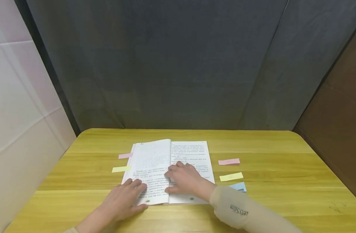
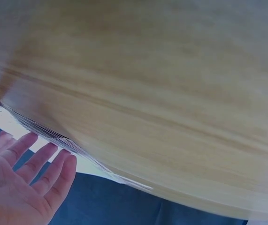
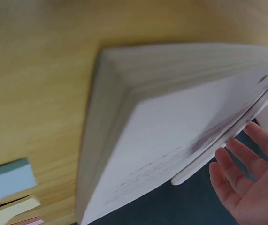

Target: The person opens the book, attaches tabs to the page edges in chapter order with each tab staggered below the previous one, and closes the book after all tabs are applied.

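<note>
An open book (image 1: pixel 154 155) lies on the wooden table, printed text on both pages. My left hand (image 1: pixel 122 199) rests at the lower left of the left page, fingers spread over the paper and thumb by the bottom edge. Near the central fold, my right hand (image 1: pixel 185 179) lies across the right page with its fingertips at the gutter. In the right wrist view the thick page block (image 3: pixel 110 126) shows, with the right fingers (image 3: pixel 227 173) along the fold. A pink sticky tab (image 1: pixel 124 156) and a yellow sticky tab (image 1: pixel 119 169) stick out from the book's left edge.
Right of the book lie a pink sticky-note pad (image 1: pixel 228 161), a yellow pad (image 1: pixel 231 176) and a blue pad (image 1: pixel 239 186), the last partly behind the right sleeve (image 1: pixel 239 208). A dark curtain (image 1: pixel 178 64) hangs behind the table (image 1: pixel 282 181).
</note>
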### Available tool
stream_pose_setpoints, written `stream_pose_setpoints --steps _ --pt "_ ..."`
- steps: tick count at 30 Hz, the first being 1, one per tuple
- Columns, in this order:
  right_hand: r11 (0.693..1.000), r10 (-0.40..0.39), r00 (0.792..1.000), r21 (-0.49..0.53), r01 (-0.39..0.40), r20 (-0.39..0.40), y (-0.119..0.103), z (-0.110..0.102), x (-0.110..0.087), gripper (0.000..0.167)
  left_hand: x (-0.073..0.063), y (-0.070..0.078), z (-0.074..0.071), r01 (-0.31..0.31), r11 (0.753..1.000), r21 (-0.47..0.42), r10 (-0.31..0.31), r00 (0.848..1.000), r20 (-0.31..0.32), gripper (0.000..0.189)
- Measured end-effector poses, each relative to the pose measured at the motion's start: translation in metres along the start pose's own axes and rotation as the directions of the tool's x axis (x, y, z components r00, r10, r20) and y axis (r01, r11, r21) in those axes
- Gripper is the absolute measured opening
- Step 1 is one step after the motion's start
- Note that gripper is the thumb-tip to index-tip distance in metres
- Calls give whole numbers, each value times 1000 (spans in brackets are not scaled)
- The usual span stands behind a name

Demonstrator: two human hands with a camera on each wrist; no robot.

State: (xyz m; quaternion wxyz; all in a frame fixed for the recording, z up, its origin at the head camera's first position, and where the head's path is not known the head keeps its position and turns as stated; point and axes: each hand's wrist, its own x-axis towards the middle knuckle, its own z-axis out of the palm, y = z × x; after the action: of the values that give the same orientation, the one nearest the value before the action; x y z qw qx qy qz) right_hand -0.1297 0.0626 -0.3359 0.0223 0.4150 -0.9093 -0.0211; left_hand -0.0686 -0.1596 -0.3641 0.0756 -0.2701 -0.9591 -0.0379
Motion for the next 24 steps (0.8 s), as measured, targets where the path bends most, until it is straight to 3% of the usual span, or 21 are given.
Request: stream_pose_setpoints --steps 10,18,24 --pt "993 -60 996 -109 53 -64 -10 1 -8 42 1 -4 -1 -31 999 -9 31 998 -57 31" --pt "996 -61 994 -71 55 -95 -12 3 -10 37 -2 -6 0 -27 998 50 32 994 -101 33" --pt "996 -70 993 -69 63 -99 -11 3 -8 36 -2 -5 0 -31 998 53 36 995 -93 33"
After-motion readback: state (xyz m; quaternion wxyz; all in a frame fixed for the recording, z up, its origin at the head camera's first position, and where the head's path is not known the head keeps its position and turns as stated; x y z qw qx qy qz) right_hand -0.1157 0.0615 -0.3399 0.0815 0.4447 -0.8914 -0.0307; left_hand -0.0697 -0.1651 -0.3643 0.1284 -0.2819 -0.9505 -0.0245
